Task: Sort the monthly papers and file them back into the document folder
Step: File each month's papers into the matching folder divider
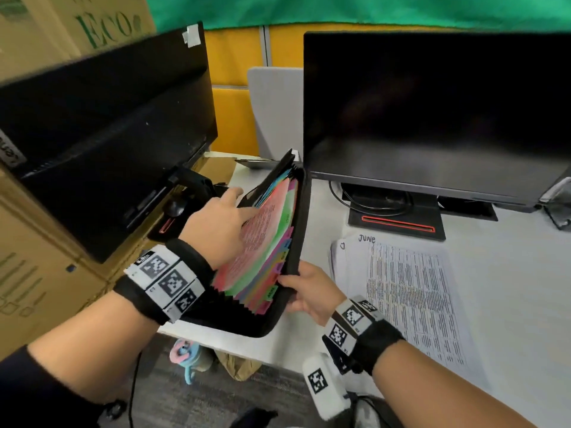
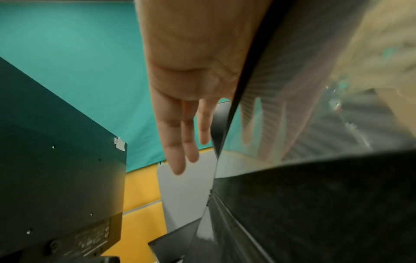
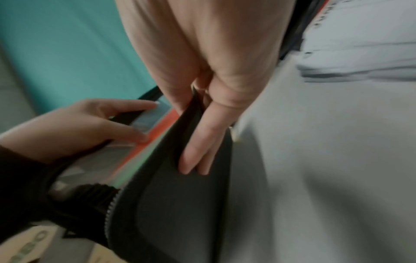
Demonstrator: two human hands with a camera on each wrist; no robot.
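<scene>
A black zip document folder (image 1: 268, 322) stands open and tilted on the desk's near edge, showing several coloured tabbed dividers (image 1: 262, 248). My left hand (image 1: 216, 230) straddles its left mesh cover (image 2: 315, 204) with straight fingers. Some fingers (image 2: 180, 133) lie outside the cover, and the index finger presses on the red divider (image 3: 155, 131). My right hand (image 1: 312, 291) pinches the right cover's edge (image 3: 180, 204), thumb inside and fingers (image 3: 198, 146) behind. A stack of printed papers (image 1: 408, 298) marked JUNE lies flat on the desk to the right.
A dark monitor (image 1: 432, 118) on a black stand base (image 1: 398, 220) rises behind the papers. A second monitor (image 1: 108, 125), seen from the back, stands on the left above cardboard boxes (image 1: 37, 257). The white desk (image 1: 509, 273) ends just below the folder.
</scene>
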